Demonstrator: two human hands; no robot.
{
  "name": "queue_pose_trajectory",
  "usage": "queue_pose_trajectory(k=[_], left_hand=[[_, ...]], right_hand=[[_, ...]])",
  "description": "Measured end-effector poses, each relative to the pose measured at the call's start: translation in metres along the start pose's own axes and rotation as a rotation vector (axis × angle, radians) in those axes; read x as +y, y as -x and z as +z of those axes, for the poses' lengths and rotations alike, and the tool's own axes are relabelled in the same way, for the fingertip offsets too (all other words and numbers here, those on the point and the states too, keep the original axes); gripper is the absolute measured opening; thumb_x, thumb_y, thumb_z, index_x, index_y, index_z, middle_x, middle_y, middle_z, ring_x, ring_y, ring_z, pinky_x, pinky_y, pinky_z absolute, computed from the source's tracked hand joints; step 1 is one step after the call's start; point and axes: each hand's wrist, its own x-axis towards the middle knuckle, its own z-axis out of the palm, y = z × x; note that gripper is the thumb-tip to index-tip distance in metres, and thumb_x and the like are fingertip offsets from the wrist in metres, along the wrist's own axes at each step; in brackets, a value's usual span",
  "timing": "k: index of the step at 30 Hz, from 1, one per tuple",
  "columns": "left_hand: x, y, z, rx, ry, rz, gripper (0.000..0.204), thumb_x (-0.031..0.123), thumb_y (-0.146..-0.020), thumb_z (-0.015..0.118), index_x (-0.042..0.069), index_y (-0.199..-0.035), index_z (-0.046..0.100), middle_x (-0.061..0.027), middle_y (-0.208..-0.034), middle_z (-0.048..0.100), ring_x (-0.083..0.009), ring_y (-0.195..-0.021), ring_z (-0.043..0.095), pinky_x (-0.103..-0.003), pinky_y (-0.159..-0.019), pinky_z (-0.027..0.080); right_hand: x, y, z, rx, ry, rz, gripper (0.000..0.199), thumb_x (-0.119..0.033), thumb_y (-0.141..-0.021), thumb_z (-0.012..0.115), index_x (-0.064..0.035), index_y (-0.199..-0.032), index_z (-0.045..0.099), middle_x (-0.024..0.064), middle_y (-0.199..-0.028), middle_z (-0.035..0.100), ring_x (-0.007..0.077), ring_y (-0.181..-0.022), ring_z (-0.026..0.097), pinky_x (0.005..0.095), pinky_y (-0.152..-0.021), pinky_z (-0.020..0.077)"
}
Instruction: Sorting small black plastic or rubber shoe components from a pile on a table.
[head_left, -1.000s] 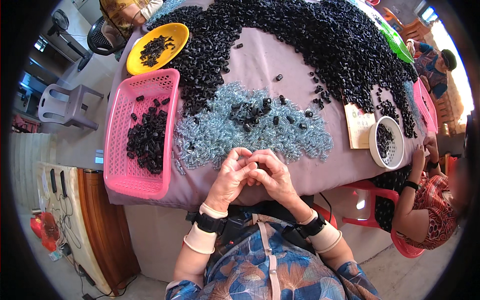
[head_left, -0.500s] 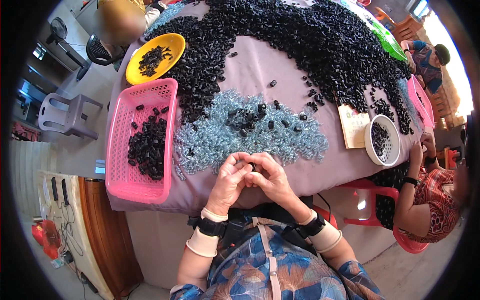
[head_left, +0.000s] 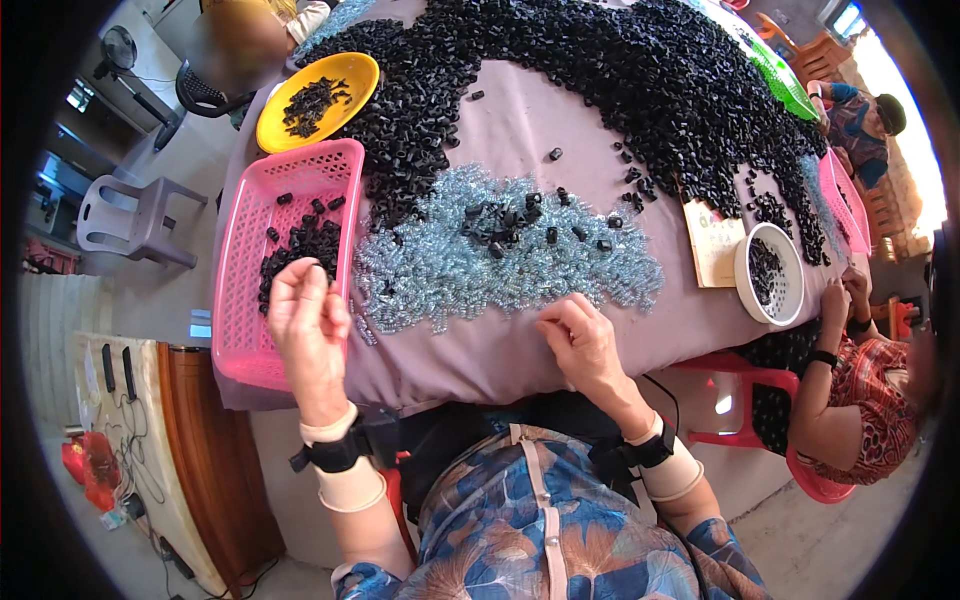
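Here's the left hand [head_left: 312, 325] up over the near right side of the pink lattice basket [head_left: 250, 365], knuckles high, pointing away from the body. Its fingers are bunched narrow, the tips above the heap of small black plastic caps [head_left: 315, 238] inside; there's a dark spot at those tips, but I can't tell whether it's a cap in the grip or part of the heap behind.

Over to the right hand [head_left: 585, 345]: near the front rim of the clear bluish coiled pieces [head_left: 470, 270], leaning inward to the left, fingers curled and close together. Whether they pinch anything, I can't tell from here.

Now the lie of things! The basket's long axis runs away from the person, its far end tipped slightly right. The caps in it point every which way. More black caps [head_left: 500, 225] sit jumbled on top of the bluish pile, which itself stretches left to right. Out on the bench's mauve cloth [head_left: 520, 110], a lone black cap [head_left: 477, 95] lies on its side, long axis roughly crosswise. Far left, a yellow plate [head_left: 270, 128] carries dark bits; right, a white strainer [head_left: 797, 280] stands beside a booklet [head_left: 712, 250].
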Motion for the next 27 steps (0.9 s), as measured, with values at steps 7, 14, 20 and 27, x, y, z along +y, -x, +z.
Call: queue_pose_trajectory(k=[7, 14, 20, 27], left_hand=[[-0.005, -0.008, -0.011, 0.277, -0.422, 0.131, 0.03, 0.019, -0.089, 0.06, 0.005, -0.113, 0.049, -0.0001, -0.077, 0.053, -0.0006, -0.052, 0.041, -0.015, -0.04, 0.029], [-0.045, 0.021, 0.039, -0.208, -0.593, 0.18, 0.003, 0.009, -0.089, 0.059, 0.007, -0.091, 0.061, 0.0073, -0.071, 0.05, 0.0002, -0.057, 0.041, -0.015, -0.049, 0.032], [-0.085, 0.021, 0.07, -0.373, -0.747, 0.264, 0.014, 0.003, -0.081, 0.063, 0.002, -0.095, 0.06, -0.0003, -0.076, 0.059, -0.0044, -0.058, 0.049, -0.02, -0.052, 0.041], [-0.1, 0.008, 0.101, -0.363, -1.11, 0.474, 0.024, 0.01, -0.075, 0.068, 0.005, -0.095, 0.058, -0.0092, -0.077, 0.056, -0.0238, -0.069, 0.058, -0.035, -0.061, 0.047]], right_hand=[[-0.007, -0.007, 0.016, -0.024, 0.161, -0.127, 0.008, -0.009, -0.077, 0.063, -0.0106, -0.083, 0.058, 0.0077, -0.079, 0.051, 0.0279, -0.07, 0.057, 0.0373, -0.057, 0.0473], [-0.003, -0.007, 0.04, 0.002, 0.362, -0.133, 0.011, -0.016, -0.078, 0.064, -0.0091, -0.081, 0.056, 0.0079, -0.079, 0.05, 0.0273, -0.068, 0.056, 0.0364, -0.056, 0.0468], [-0.008, -0.008, 0.042, -0.032, 0.411, -0.136, 0.011, -0.016, -0.079, 0.063, -0.0084, -0.082, 0.054, 0.0087, -0.08, 0.049, 0.0263, -0.071, 0.056, 0.0366, -0.056, 0.0472], [0.006, -0.003, 0.036, -0.054, 0.251, -0.173, 0.014, -0.009, -0.079, 0.061, -0.0044, -0.089, 0.052, 0.0106, -0.082, 0.052, 0.029, -0.072, 0.056, 0.0373, -0.059, 0.0472]])
